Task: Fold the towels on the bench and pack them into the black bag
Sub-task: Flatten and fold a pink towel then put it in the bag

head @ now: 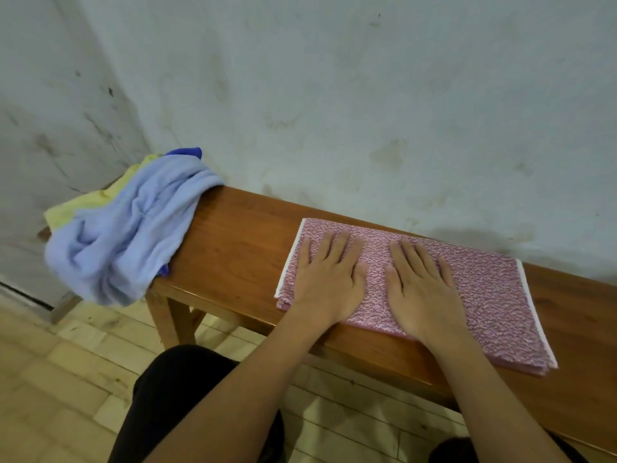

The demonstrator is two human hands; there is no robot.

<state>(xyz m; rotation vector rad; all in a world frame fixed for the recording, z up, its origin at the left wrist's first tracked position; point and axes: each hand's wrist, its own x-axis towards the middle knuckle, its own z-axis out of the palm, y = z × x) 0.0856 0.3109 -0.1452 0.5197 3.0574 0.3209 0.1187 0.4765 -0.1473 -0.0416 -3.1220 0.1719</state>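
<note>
Both hands are lying flat, palms down, on a folded pink towel (474,289) that is resting on a wooden bench (233,242). The left hand (329,282) is pressing the towel's left portion, fingers straight and spread; the right hand (422,289) is pressing beside it, thumbs nearly touching. White edging is showing along the towel's short sides. At the bench's left end, a crumpled light blue towel (123,235) is draping over the edge, lying atop a yellow towel (76,208). A stained pale wall (367,95) is standing behind the bench; a tiled floor (66,379) is showing below.
</note>
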